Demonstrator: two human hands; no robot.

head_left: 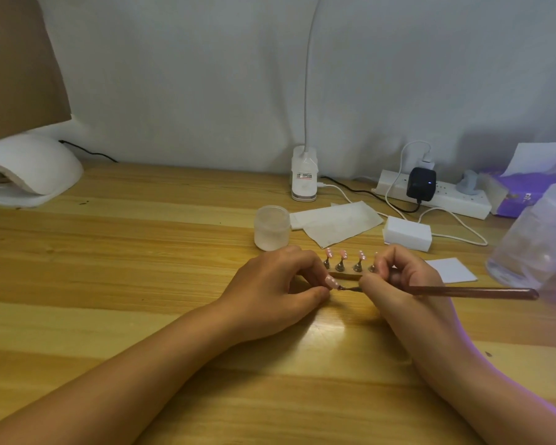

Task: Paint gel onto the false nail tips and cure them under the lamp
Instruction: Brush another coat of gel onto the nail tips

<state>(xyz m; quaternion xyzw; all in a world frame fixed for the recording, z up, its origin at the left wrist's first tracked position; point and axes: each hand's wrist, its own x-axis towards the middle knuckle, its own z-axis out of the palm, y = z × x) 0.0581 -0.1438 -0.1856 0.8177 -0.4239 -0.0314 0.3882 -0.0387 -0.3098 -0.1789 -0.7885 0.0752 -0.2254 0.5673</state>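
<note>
My left hand (281, 285) pinches a pink false nail tip (332, 282) with white dots, just above the wooden table (142, 252). My right hand (398, 281) grips a thin brown brush (482, 292), whose fine tip touches that nail. Behind my fingers several more pink nail tips (343, 255) stand on small metal stands (340, 267) in a row; the rightmost is partly hidden by my right hand. The white curing lamp (32, 168) sits at the far left of the table.
A frosted jar (272, 228) stands behind my left hand, with paper wipes (337, 221) and a white sponge block (407, 233) to its right. A clip desk lamp (304, 175), power strip (434, 195), tissue pack (523, 191) and clear plastic container (533, 239) line the back and right.
</note>
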